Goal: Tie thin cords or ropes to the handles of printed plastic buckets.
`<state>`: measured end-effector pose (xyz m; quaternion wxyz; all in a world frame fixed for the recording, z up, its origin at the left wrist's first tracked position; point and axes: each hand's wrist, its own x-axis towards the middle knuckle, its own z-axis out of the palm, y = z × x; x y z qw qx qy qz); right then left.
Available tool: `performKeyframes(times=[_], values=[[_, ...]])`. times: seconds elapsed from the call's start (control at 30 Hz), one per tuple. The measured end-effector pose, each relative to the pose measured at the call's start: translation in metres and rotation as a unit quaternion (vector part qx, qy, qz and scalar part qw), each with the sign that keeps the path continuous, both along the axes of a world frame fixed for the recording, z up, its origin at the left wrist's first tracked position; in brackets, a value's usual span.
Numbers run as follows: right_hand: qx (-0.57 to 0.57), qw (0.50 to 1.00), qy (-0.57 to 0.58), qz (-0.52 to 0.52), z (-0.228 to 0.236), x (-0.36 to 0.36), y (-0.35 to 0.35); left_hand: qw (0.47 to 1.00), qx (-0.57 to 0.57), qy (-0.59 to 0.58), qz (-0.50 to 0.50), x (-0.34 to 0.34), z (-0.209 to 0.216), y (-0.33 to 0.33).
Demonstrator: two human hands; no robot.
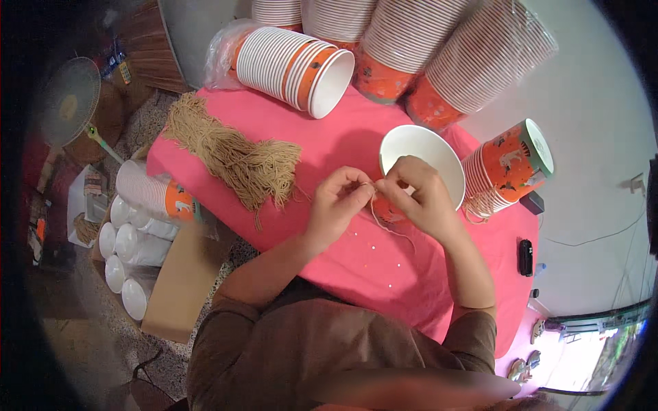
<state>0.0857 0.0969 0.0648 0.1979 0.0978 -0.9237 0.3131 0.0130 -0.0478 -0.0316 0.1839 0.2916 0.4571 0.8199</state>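
In front of me on the pink tablecloth [418, 301], my left hand [336, 209] and my right hand [426, 198] meet fingertip to fingertip. Both pinch a thin tan string [392, 231], whose loose end trails below the fingers toward the right. Just behind my right hand stands a paper bucket [439, 154], white inside and orange outside, its mouth tilted up; that hand covers part of it. A thick bundle of tan strings [233, 154] lies to the left of my hands. Small white bits are scattered on the cloth nearer to me.
Nested buckets [295, 68] lie at the back left, with tall plastic-wrapped stacks [391, 48] behind. An upturned stack [507, 161] at right has strings beside it. A small black object [525, 257] rests near the right edge. An open carton [171, 288] of wrapped buckets is on the floor, left.
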Motion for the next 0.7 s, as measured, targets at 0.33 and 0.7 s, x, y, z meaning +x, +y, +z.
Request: performKeyframes(times=[0.33,0.7], values=[[-0.012,0.997,0.044,0.058,-0.008,0.005,-0.001,0.921,0.055,-0.297,-0.244,-0.008,0.012,-0.005],[0.013,0.996,0.075,0.038,-0.004,0.009,-0.002,0.939,0.066,-0.251,-0.228,-0.004,0.007,-0.003]])
